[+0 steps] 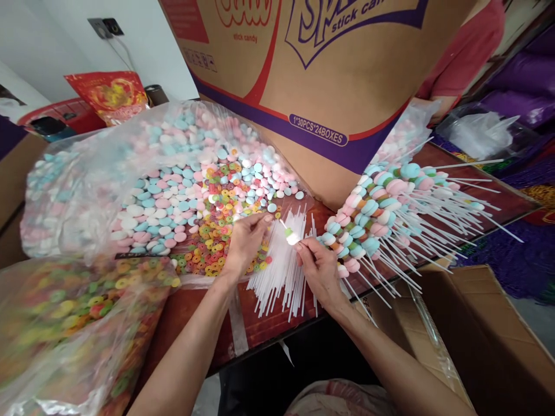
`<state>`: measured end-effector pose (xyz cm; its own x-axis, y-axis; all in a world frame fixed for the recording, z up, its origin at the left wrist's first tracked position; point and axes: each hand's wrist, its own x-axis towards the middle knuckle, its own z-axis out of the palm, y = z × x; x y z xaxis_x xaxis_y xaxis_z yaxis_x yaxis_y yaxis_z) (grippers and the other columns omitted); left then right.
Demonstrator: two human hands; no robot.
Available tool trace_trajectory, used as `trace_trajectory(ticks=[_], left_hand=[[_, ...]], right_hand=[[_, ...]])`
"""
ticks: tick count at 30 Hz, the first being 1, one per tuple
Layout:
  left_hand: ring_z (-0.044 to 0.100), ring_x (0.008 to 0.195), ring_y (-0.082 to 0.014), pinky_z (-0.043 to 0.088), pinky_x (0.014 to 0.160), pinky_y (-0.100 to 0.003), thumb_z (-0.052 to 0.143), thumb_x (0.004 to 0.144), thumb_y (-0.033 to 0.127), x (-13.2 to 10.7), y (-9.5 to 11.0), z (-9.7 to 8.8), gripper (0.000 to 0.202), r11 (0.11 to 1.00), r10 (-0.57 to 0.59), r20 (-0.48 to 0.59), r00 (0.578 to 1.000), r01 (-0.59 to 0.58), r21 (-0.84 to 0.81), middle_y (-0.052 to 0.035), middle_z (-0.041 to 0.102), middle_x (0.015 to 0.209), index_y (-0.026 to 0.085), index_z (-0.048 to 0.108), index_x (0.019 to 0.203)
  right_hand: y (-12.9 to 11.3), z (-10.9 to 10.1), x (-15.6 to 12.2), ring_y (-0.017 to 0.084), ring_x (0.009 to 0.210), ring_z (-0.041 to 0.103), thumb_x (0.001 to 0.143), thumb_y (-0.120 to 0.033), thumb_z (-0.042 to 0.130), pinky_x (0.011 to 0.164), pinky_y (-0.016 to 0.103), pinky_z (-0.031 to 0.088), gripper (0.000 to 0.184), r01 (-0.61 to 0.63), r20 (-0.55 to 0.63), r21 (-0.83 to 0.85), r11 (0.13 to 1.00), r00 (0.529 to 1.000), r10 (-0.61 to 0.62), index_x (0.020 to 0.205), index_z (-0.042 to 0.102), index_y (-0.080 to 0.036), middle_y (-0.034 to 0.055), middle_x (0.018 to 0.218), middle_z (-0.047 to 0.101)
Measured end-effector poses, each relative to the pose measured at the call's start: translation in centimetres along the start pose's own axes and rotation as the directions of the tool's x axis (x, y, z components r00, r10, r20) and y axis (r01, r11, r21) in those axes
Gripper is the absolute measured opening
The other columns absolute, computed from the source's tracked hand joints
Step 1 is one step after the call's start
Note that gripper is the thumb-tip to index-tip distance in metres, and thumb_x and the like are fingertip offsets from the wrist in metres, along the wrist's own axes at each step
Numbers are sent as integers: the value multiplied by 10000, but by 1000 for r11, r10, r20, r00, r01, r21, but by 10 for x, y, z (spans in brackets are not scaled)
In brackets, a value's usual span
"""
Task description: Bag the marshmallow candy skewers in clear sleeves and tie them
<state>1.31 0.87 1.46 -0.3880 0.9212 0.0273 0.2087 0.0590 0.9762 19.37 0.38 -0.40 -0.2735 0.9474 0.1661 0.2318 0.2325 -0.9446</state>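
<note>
The candy stick (285, 227) in hand is barely begun. Only a pale green-and-white sweet (292, 236) sits on it, near its upper end, and the rest of the shaft is bare. The right hand (318, 271) has its grip closed on the stick's lower part, pinching it between thumb and fingertips. The loaded end points up and left, toward the left hand (243, 241). The left hand's fingertips are drawn together just beside the stick's tip, at the edge of the spilled ring candies (212, 231). Whether a sweet sits between them cannot be made out.

Much is already done. A large fan of finished skewers (377, 214), each packed with pink, blue and white pieces, lies along the right side of the bench (203, 312). A good deal is also left. A thick heap of bare white sticks (277, 280) lies between the two hands near the bench's front edge, under the held stick.

An open plastic bag of pastel marshmallow discs (173, 167) spreads across the left and far side of the bench. A second bag of ring candies (65, 312) sags at the front left corner. A printed cardboard carton (329, 75) stands at the far edge, with a person's red sleeve (468, 52) behind it. An open brown box (477, 323) sits below the front right corner.
</note>
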Motion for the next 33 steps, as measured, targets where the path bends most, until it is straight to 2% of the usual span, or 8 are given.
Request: trace_trajectory(ticks=[2,4,7,9,14,22,27,33], left_hand=[[597,734,-176,467,694,-284,645,843,321,14,-5,-5,182,922,153,-24,988,-134,363,-52,692,821,199,778,865],[617,815,-206,478,760,-313,624,836,239,23,-7,-8,184,769,178,75,981,-186,612,-62,687,899,214,780,931],[634,907,-249,491,822,-351,609,836,223,26,-4,-6,275,583,131,186,974,-228,780,-91,662,1008,232,761,1065],[637,951,-265,492,864,-363,602,837,221,25,-1,-2,296,528,107,199,974,-225,819,-103,652,1035,236,753,1091],[626,1001,-271,484,890,-359,572,814,151,21,1,2,304,535,103,201,974,-225,814,-109,661,1018,219,749,1052],[586,743,-159,469,732,-281,560,793,131,20,-15,-7,210,743,192,92,977,-207,637,-43,663,936,191,707,931],[590,778,-182,465,757,-304,550,864,218,30,-6,-2,187,654,204,131,970,-234,720,-64,650,902,178,724,919],[623,898,-220,474,760,-310,517,874,158,55,1,13,324,489,204,197,959,-274,828,-90,633,1050,240,726,1108]], right_hand=[[3,0,1,122,560,434,948,-314,492,555,260,333,299,-35,-5,21,999,999,35,675,527,-198,-33,593,486],[7,1,1,122,557,431,944,-315,499,548,259,328,284,-55,2,31,998,999,55,690,540,-197,-35,592,490],[11,3,-1,125,574,437,943,-322,505,556,260,326,277,-48,10,26,999,999,47,700,550,-197,-36,594,482],[12,4,-2,126,581,440,947,-332,500,562,261,326,280,-43,19,24,999,999,43,707,553,-197,-35,601,480],[14,4,-2,125,586,432,951,-343,501,570,262,327,275,-43,28,16,999,999,43,725,560,-196,-38,605,466],[15,5,-3,127,592,439,953,-354,503,574,264,324,266,-55,32,-4,998,998,55,758,584,-192,-38,610,474],[15,5,-3,124,602,432,962,-368,498,576,259,322,270,-57,30,-17,998,998,58,782,596,-193,-40,621,473],[16,5,-3,125,590,431,958,-368,499,559,257,316,262,-75,33,-18,997,997,75,796,607,-193,-38,614,480]])
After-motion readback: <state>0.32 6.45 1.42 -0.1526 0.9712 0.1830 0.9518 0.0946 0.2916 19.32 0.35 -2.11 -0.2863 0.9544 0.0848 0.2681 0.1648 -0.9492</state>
